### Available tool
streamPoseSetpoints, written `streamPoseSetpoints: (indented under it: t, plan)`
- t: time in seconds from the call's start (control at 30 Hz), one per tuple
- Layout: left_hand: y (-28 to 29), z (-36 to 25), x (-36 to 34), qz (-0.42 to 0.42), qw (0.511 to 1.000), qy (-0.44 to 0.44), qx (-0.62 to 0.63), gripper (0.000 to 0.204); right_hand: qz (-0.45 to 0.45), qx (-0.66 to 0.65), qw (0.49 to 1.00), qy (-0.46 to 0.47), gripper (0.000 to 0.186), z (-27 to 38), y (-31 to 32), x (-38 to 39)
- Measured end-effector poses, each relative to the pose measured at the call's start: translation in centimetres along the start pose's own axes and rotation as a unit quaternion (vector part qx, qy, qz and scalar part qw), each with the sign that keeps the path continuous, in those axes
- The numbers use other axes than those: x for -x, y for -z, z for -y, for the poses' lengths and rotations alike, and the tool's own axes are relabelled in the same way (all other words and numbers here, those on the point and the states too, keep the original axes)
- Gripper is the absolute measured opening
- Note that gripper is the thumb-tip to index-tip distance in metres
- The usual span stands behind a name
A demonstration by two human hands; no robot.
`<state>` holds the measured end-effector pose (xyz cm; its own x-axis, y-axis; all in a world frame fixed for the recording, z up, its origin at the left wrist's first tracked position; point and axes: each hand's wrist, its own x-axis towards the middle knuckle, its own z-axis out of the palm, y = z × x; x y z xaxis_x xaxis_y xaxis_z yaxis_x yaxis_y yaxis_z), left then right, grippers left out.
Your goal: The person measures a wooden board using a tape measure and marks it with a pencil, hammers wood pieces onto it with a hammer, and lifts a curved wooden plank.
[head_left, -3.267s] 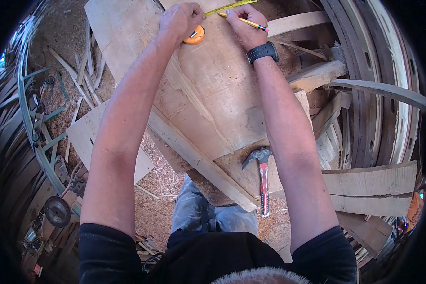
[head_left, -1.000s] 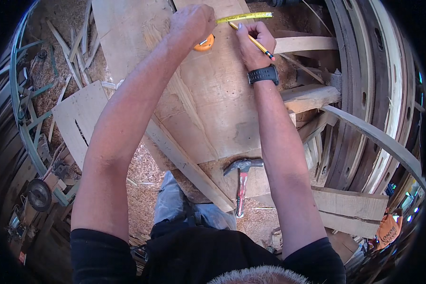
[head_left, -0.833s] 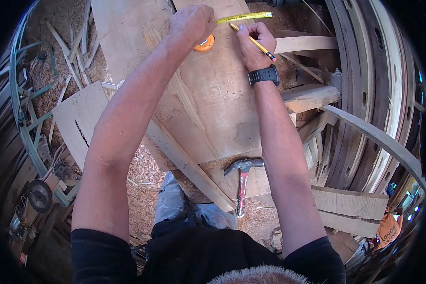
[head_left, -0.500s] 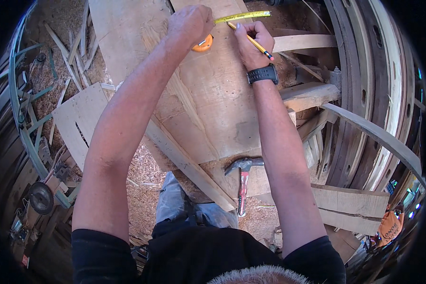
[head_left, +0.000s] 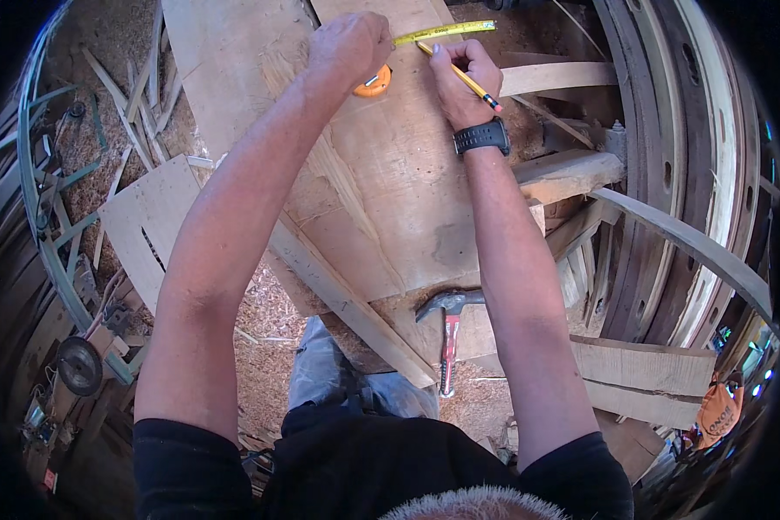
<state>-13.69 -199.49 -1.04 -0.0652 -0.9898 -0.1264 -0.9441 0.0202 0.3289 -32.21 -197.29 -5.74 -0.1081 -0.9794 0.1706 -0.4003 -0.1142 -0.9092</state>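
A yellow tape blade (head_left: 451, 29) stretches across the upper part of a plywood board (head_left: 412, 173), beside my left hand (head_left: 355, 48). That hand is closed at the blade's left end, fingertips mostly hidden, with the orange tape case (head_left: 373, 85) just below it. My right hand (head_left: 464, 82) grips a yellow pencil (head_left: 466, 76), its point at the blade's lower edge. A long wooden batten (head_left: 347, 295) lies diagonally lower on the board. Near my right forearm a claw hammer (head_left: 451, 334) with a red handle rests at the board's near edge.
Curved timbers (head_left: 667, 130) line the right, with short planks (head_left: 633, 381) and an orange bag (head_left: 719, 412) below. A slotted panel (head_left: 147, 225), scattered offcuts (head_left: 126, 95) and a blue-green metal frame (head_left: 69, 277) with a dark wheel (head_left: 78, 364) are at the left. Sawdust covers the floor.
Since the oldest frame the view has shifted, and my right hand has tilted the pencil more steeply against the blade. Over the last second both hands have stayed almost still.
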Motion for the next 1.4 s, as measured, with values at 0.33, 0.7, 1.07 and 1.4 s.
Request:
streamPoseSetpoints:
  t: [0.33, 0.7, 1.07, 1.4]
  plan:
    - [0.3, -0.3, 0.2, 0.014, 1.0, 0.011, -0.006, 0.021, -0.127, 0.04, 0.988, 0.078, 0.019, -0.2, -0.3, 0.0]
    - [-1.5, 0.8, 1.3, -0.084, 0.995, -0.05, 0.009, 0.02, -0.171, 0.081, 0.976, 0.108, 0.035, -0.5, -1.1, -1.0]
    - [0.2, 0.6, 5.7, -0.14, 0.903, 0.074, 0.399, 0.018, -0.114, 0.127, 0.985, 0.039, 0.036, 0.3, -1.1, -1.1]
    - [7.2, 13.9, 3.9, -0.202, 0.814, 0.162, 0.52, 0.015, -0.035, 0.197, 0.98, 0.007, 0.031, 0.1, -0.9, -0.9]
